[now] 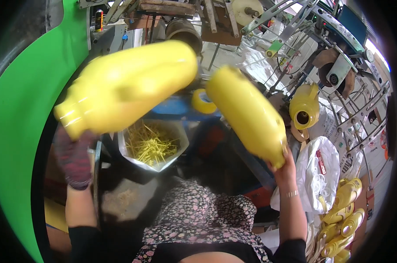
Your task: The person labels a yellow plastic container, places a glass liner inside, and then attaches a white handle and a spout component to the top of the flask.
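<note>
My left hand (75,157), in a dark red and grey knitted glove, is closed on the narrow neck end of a large yellow plastic jug (135,83). This jug slants up to the right and is blurred by motion. My bare right hand (284,170) grips the lower end of a second yellow plastic jug (248,118), which tilts up to the left. The two jugs are held apart, with their upper ends facing each other. Some fingers of both hands are hidden behind the jugs.
Below, a white bag (181,148) holds thin yellow plastic scraps. A roll of yellow tape (203,101) lies beyond it. A green panel (19,149) curves along the left. At right are a handled yellow jug (304,105), a white bag (308,179), stacked yellow jugs (345,197) and metal framework (338,74).
</note>
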The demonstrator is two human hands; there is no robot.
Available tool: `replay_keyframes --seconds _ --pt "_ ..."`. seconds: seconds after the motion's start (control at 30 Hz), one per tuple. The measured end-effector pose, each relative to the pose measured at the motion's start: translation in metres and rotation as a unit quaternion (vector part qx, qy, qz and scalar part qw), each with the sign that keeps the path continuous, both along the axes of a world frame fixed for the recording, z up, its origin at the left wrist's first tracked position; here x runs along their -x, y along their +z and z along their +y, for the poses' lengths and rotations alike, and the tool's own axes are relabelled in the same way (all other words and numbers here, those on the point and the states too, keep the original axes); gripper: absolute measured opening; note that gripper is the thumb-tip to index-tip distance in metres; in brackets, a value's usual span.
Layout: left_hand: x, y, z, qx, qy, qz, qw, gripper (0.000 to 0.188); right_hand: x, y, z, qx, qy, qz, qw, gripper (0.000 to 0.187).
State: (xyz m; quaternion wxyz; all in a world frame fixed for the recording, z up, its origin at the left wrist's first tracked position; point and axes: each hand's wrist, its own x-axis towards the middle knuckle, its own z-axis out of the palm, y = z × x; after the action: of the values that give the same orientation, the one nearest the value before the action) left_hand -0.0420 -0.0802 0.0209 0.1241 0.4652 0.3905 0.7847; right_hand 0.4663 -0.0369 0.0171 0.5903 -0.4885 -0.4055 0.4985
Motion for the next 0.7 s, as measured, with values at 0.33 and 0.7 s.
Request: replay_keyframes --seconds 0.33,0.7 --pt "0.066 -0.070 -0.138 0.242 0.089 -0.069 0.964 0.031 0.305 0.077 0.165 -0.047 0.172 0.090 0.980 0.045" --pt "0.022 -0.046 -0.149 0.261 0.096 0.177 0.944 0.020 0.318 0.071 0.243 -0.007 0.240 0.188 0.952 0.056"
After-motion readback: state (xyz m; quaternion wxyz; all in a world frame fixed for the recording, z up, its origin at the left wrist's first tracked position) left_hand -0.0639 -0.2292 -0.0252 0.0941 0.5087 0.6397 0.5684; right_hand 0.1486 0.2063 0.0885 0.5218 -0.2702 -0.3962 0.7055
